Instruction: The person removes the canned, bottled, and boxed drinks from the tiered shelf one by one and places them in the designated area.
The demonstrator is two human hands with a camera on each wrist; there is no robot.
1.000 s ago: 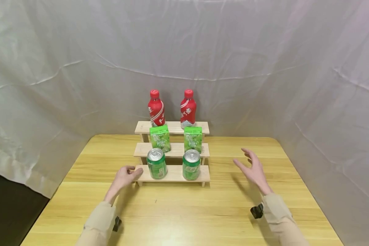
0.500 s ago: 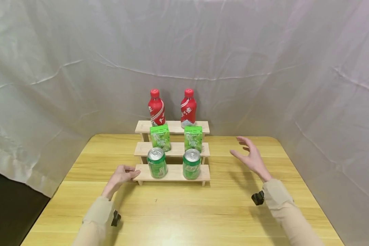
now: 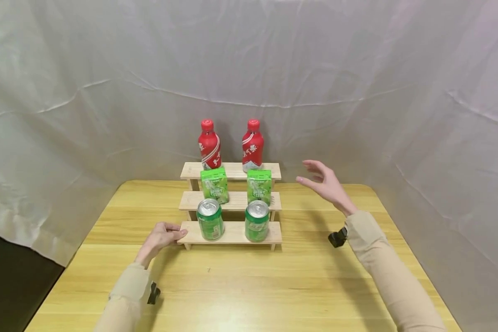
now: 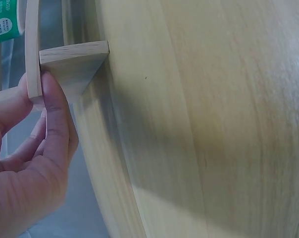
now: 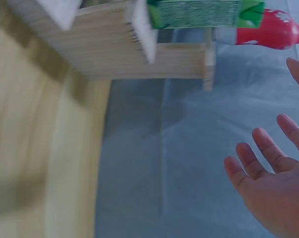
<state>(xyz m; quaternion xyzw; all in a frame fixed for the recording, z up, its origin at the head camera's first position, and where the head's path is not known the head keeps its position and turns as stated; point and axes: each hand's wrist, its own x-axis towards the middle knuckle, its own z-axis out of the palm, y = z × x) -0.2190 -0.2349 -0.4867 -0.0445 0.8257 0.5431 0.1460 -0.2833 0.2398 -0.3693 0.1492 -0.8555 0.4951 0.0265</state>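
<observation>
A three-step wooden display rack [image 3: 234, 234] stands on the table. My left hand [image 3: 159, 239] pinches the left end of its lowest shelf; in the left wrist view the thumb and fingers [image 4: 55, 116] lie on either side of the board. My right hand [image 3: 325, 184] is in the air right of the rack, fingers spread and holding nothing, with the right red bottle [image 3: 252, 150] nearest on the top shelf. Beside that bottle stands another red bottle [image 3: 209, 150]. Two green drink cartons [image 3: 214, 185] occupy the middle shelf, and two green cans [image 3: 210, 223] the lowest.
The wooden table [image 3: 249, 286] reaches toward me in front of the rack. A grey cloth curtain [image 3: 331, 92] hangs close behind the rack and along both sides. A dark area [image 3: 16, 281] lies past the table's left edge.
My right hand has moved left and away from me, closer to the top shelf. The left hand has shifted slightly left at the shelf end. The bottles, cartons and cans keep their places.
</observation>
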